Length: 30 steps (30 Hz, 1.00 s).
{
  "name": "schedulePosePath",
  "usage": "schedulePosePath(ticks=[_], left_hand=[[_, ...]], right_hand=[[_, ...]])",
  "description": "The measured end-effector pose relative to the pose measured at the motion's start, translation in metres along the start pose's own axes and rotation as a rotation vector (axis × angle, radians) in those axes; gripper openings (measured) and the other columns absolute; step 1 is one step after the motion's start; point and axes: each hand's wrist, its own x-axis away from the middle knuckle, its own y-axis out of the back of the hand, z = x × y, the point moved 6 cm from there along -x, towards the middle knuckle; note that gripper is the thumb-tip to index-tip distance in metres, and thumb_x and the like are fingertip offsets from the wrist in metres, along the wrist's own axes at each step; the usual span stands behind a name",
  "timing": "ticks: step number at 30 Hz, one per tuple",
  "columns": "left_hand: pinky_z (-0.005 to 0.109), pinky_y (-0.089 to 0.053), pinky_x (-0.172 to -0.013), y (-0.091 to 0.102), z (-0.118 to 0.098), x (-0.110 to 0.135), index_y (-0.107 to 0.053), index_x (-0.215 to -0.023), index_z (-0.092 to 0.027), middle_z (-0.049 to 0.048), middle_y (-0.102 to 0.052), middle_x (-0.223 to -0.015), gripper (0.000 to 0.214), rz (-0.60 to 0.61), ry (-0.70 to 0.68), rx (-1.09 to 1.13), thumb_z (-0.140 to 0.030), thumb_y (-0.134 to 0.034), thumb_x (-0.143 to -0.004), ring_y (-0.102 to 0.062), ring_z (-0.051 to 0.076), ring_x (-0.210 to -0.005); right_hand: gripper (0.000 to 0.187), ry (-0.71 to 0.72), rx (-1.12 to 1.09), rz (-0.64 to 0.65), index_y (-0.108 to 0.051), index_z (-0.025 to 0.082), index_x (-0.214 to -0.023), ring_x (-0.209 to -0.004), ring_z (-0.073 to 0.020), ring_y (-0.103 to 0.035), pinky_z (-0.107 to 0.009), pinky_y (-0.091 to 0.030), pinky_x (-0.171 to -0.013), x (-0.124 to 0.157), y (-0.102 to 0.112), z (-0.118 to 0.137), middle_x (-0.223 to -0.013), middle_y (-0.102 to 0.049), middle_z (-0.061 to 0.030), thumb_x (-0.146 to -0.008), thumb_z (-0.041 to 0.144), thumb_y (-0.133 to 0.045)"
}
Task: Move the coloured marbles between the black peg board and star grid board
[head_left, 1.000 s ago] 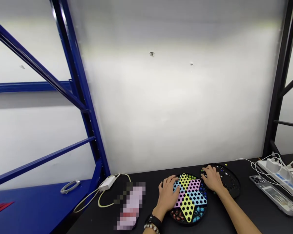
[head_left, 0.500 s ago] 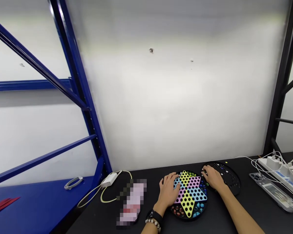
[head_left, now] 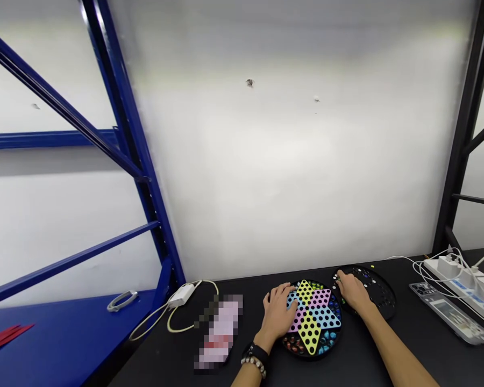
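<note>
A round Chinese checkers board [head_left: 320, 317] lies on the black table, its star in yellow, pink and blue with dark holes. Coloured marbles [head_left: 328, 340] fill the pockets around the star. My left hand [head_left: 279, 314] rests open on the board's left side, fingers spread over the rim and the blue point. To the right lies a round black tray [head_left: 381, 303] with small pale and coloured pieces in it. Over its left part my right hand [head_left: 351, 290] is closed, fingertips pinched together. What they hold, if anything, is hidden.
A pixelated pink item [head_left: 221, 333] lies left of the board, near a white adapter [head_left: 181, 295] with its cable. On the right are a phone-like device in a clear case [head_left: 449, 312] and a white power strip [head_left: 463, 285] with chargers and cables. A white wall [head_left: 290, 161] stands behind.
My right hand's fingers have drawn together over the left part of the black tray. My left hand stays on the board. The whole view has shifted slightly.
</note>
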Motion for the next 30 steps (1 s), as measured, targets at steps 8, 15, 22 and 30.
schedulePosePath(ticks=[8, 15, 22, 30], left_hand=[[0.052, -0.020, -0.113, 0.002, -0.002, 0.000, -0.058, -0.122, -0.032, 0.0011, -0.051, -0.141, 0.038, 0.003, 0.003, 0.006, -0.032, -0.042, -0.089, -0.040, 0.025, -0.133], [0.051, -0.020, -0.113, -0.001, 0.001, -0.001, -0.058, -0.122, -0.033, 0.0007, -0.051, -0.141, 0.037, -0.001, 0.000, -0.005, -0.031, -0.043, -0.088, -0.040, 0.025, -0.132], [0.051, -0.021, -0.113, 0.002, -0.002, 0.001, -0.057, -0.124, -0.032, 0.0015, -0.051, -0.141, 0.039, 0.010, 0.000, 0.004, -0.032, -0.041, -0.089, -0.040, 0.025, -0.133], [0.050, -0.022, -0.113, 0.001, 0.001, 0.000, -0.058, -0.123, -0.032, 0.0013, -0.051, -0.141, 0.038, 0.007, 0.001, -0.012, -0.033, -0.042, -0.088, -0.041, 0.025, -0.132]], right_hand=[[0.012, -0.083, -0.290, -0.096, -0.061, 0.019, -0.097, -0.083, -0.0250, -0.065, -0.031, -0.040, -0.074, 0.000, 0.001, -0.006, -0.082, -0.066, -0.0093, -0.088, 0.020, -0.053], [0.026, -0.200, -0.917, -0.262, -0.053, 0.022, -0.079, -0.052, -0.0158, -0.048, -0.025, -0.035, -0.051, -0.004, 0.019, -0.037, -0.050, -0.041, 0.0056, -0.084, 0.048, -0.052], [0.026, -0.252, -1.407, -0.133, -0.041, 0.023, -0.069, -0.044, -0.0094, -0.040, -0.018, -0.027, -0.036, -0.004, 0.024, -0.049, -0.057, -0.042, 0.0038, -0.082, 0.045, -0.046], [0.040, -0.179, -1.120, -0.057, -0.048, 0.021, -0.059, -0.040, -0.0098, -0.036, -0.022, -0.025, -0.042, 0.018, 0.019, -0.031, -0.043, -0.035, 0.0078, -0.082, 0.052, -0.054]])
